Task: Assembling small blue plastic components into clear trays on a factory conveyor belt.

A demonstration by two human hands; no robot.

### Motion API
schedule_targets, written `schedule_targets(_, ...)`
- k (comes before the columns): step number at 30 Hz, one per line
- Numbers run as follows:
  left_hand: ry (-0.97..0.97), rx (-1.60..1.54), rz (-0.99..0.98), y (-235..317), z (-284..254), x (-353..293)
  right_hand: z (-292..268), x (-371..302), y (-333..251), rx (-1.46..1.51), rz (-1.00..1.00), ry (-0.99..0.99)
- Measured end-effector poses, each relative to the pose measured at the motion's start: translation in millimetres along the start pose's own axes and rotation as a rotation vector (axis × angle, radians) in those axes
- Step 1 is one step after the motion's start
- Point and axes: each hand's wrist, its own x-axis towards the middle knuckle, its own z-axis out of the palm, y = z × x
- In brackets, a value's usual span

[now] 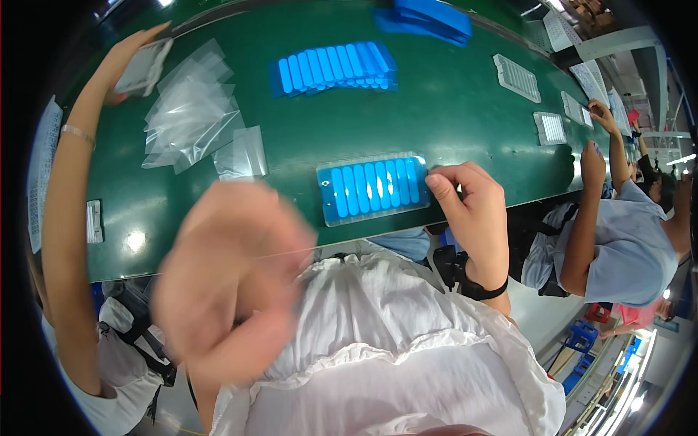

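A clear plastic tray lies near the front edge of the green table, with a blue sheet bearing several long, rounded, lighter-blue strips over it. At the tray's right end, my right hand is closed, thumb and forefinger pinching the edge. My left hand is off the tray to the lower left, over the table edge. Motion smears its fingers, so whether it holds anything is unclear. Nearest beyond it are a small clear film piece and a loose heap of clear plastic bags.
A stack of blue strip sheets sits at the back, with plain blue sheets farther off. White trays stand at the right. A co-worker's arm reaches along the left to another tray; more co-workers sit at right.
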Motion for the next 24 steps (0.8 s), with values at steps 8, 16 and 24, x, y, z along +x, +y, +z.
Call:
schedule_targets(8, 0.202, 0.125, -0.160, -4, 98, 7, 6, 4, -23, -0.095, -0.151, -0.129)
schedule_targets(16, 0.343, 0.000, -0.207, -18, 109, -3, -29, 20, -106, 0.275, -0.805, -0.227)
schedule_targets(24, 0.279, 0.031, -0.135, -9, 105, 9, 34, 157, -72, 0.053, -0.386, -0.313)
